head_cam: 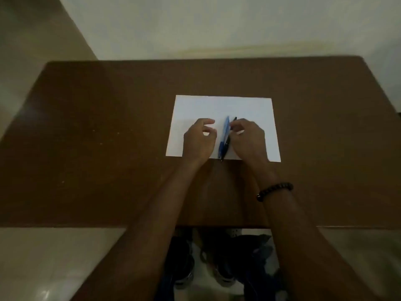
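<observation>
Dim brown table on the head camera, with white paper under a blue pen and a black pen lying side by side. The right hand pinches the black pen; the left hand is loosely curled and empty. I'd worry that lifting it nudges the blue pen rolling.

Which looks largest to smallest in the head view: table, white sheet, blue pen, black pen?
1. table
2. white sheet
3. blue pen and black pen: about alike in length. The right hand covers part of the black pen, so I won't rank these two.
</observation>
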